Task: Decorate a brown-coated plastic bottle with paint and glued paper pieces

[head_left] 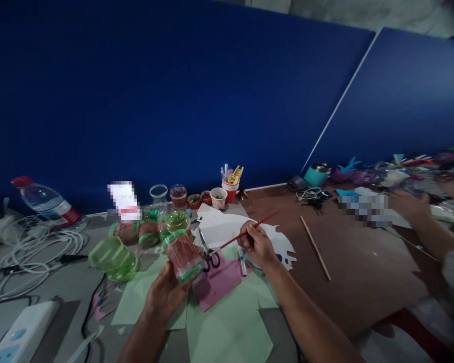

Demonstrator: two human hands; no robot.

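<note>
My left hand (167,288) is closed around a painted cup-shaped piece (182,256), reddish brown with bright green bands at both ends, held tilted over the papers. My right hand (256,243) pinches a thin red paintbrush (265,220). The brush's tip points left and lies close to the piece's right side; whether they touch I cannot tell. Behind the piece are black-handled scissors (213,261), partly covered. Under my hands lie a pink paper (221,285) and light green sheets (227,327). More brown-and-green painted pieces (148,233) rest behind my left hand.
A green plastic container (113,257), coiled white cables (60,247), a water bottle (53,204) and a power strip (24,330) are at left. Small paint cups (218,197) line the blue partition (174,91). A wooden stick (315,248) lies right; another person's hand (408,204) is beyond.
</note>
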